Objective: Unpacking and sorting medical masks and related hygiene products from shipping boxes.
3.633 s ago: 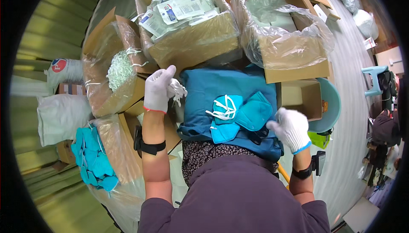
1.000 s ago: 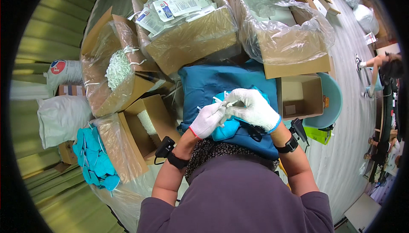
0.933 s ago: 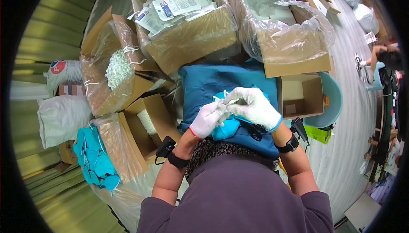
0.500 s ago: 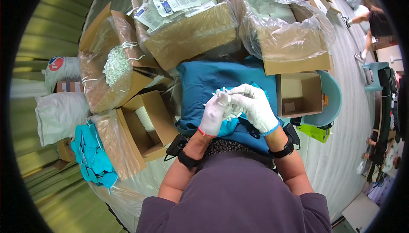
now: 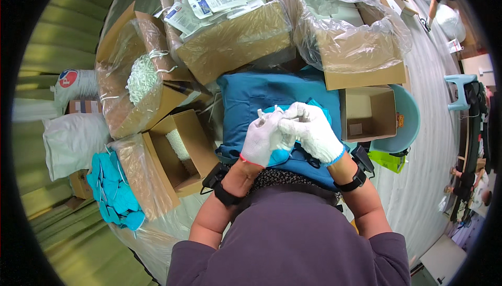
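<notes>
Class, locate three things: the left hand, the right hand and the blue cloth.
Left hand (image 5: 260, 139): head view, back of its white glove.
Right hand (image 5: 316, 135): head view, back of its white glove.
Blue cloth (image 5: 248, 96): head view, bare part toward far left.

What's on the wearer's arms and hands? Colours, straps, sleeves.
Left hand: white knit glove, red cuff edge. Right hand: white knit glove, blue cuff edge. Each wrist has a black strap with a dark device attached. Short dark purple-grey sleeves; forearms otherwise uncovered.
</notes>
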Tool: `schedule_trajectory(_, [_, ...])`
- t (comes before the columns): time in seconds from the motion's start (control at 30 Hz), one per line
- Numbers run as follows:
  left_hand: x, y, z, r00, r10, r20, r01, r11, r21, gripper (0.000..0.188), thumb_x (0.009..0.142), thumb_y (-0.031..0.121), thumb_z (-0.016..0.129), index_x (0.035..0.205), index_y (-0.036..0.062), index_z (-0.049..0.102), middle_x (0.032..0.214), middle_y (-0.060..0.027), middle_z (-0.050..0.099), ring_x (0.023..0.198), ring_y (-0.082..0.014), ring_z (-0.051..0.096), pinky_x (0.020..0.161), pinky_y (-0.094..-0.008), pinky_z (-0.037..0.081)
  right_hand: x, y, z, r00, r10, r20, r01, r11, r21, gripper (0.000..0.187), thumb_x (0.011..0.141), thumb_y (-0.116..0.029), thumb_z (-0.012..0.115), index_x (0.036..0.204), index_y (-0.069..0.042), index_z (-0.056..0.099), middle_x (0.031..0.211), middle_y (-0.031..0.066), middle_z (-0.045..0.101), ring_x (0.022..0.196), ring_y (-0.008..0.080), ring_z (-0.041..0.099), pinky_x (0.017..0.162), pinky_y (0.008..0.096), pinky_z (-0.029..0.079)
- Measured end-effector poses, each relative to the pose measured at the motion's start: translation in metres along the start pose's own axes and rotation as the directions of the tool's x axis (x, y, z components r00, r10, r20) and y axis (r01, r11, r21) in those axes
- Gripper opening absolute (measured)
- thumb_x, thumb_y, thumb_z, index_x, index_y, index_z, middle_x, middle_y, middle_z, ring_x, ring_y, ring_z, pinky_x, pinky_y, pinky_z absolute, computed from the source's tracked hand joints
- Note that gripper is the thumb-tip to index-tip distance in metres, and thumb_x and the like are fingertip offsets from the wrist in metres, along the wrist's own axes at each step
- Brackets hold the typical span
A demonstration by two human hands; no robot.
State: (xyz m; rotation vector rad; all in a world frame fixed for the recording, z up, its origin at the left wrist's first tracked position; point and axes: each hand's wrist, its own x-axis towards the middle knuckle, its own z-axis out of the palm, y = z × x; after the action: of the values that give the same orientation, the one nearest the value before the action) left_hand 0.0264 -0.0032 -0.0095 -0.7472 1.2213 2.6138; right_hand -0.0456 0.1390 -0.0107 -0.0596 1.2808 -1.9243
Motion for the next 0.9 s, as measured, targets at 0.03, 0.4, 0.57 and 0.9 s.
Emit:
schedule_trajectory(0.03, [-0.010,0.009,0.013,0.999,0.014,-0.034,-0.014,1.000,0.001,0.025,0.099,0.022,0.051,0.104,0.0004,0.064,0.092,-0.0021,0.065,0.081,-0.0100,0.061,0.074,-0.0257,0.049,-0.003,-0.003,0.004,1.000,0.000,-0.002,0.000,1.000,0.003,0.012,0.085,-0.005,0.073,0.089,-0.002,0.062,0.083,0.0050,0.066,0.066,0.0084,0.060,0.057,0.0229,0.048])
schedule_trajectory(0.4, [-0.055,0.035,0.008,0.992,-0.060,-0.110,0.080,0.977,0.195,0.023,0.093,0.015,0.054,0.071,0.0092,0.051,0.064,0.0044,0.047,0.055,-0.0040,0.043,0.051,-0.0225,0.034,-0.042,-0.045,0.005,0.996,0.075,0.044,-0.077,0.996,0.046,0.017,0.079,0.005,0.073,0.086,-0.003,0.060,0.079,0.0104,0.066,0.056,0.0146,0.058,0.049,0.0259,0.046])
schedule_trajectory(0.57, [-0.068,0.045,0.005,0.993,-0.090,-0.070,0.104,0.965,0.240,0.023,0.093,0.016,0.054,0.072,0.0069,0.053,0.068,0.0006,0.053,0.058,-0.0074,0.052,0.053,-0.0247,0.041,-0.052,-0.056,0.003,0.992,0.101,0.071,-0.092,0.989,-0.117,0.018,0.078,0.004,0.071,0.085,-0.005,0.058,0.078,0.0099,0.064,0.055,0.0139,0.056,0.048,0.0255,0.045])
schedule_trajectory(0.9, [-0.059,0.078,-0.049,0.963,0.224,-0.149,-0.065,0.734,0.676,0.016,0.091,0.017,0.061,0.081,0.0045,0.062,0.076,0.0008,0.059,0.072,-0.0101,0.058,0.064,-0.0258,0.049,-0.049,-0.060,-0.081,1.000,-0.001,-0.005,0.002,0.976,0.220,0.021,0.087,-0.007,0.059,0.107,0.000,0.060,0.100,0.0118,0.062,0.073,0.0149,0.059,0.066,0.0304,0.054])
